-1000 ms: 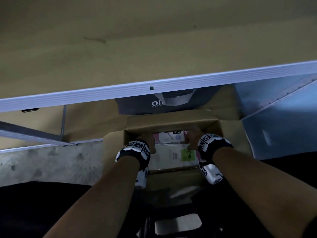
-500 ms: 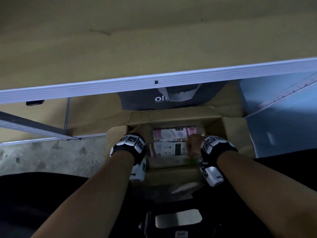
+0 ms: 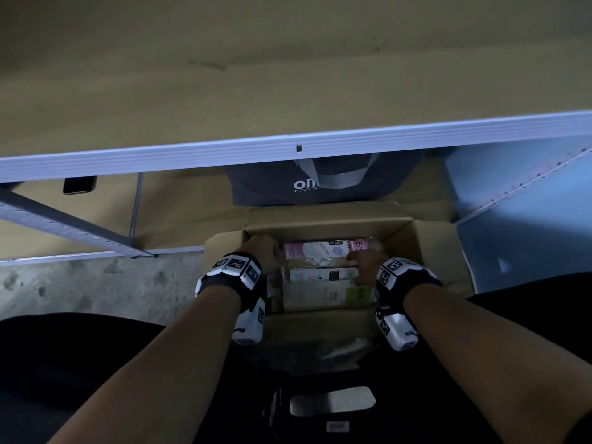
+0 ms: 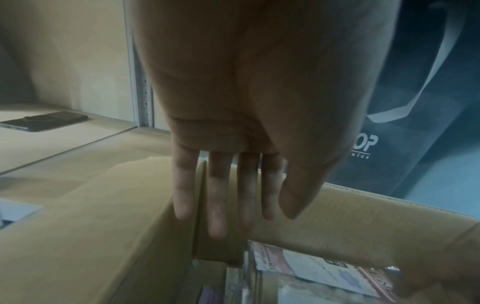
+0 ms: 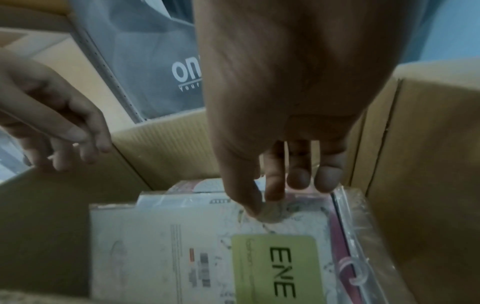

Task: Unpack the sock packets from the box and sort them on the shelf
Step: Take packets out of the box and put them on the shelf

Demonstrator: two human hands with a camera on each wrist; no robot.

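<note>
An open cardboard box [image 3: 323, 222] holds several sock packets standing on edge. A pink packet [image 3: 323, 249] is farthest, a white packet [image 3: 320, 275] comes nearer, and nearest is one with a green label [image 5: 278, 265]. My left hand [image 4: 226, 205] hangs with straight fingers at the box's far left corner and holds nothing. My right hand [image 5: 272, 195] is at the right side of the stack. Its thumb presses the front of the white packet's top edge, with the fingers behind it.
A dark bag [image 3: 320, 184] with white lettering stands right behind the box. A white shelf rail [image 3: 224, 155] crosses above, with a brown board over it. A phone [image 4: 44, 121] lies on the lower shelf at left. A blue panel [image 3: 528, 225] stands on the right and concrete floor [image 3: 80, 283] on the left.
My right hand has come back from the far pink packet onto the white packet's edge. My left hand has shifted to the far left corner. The packets now stand more upright.
</note>
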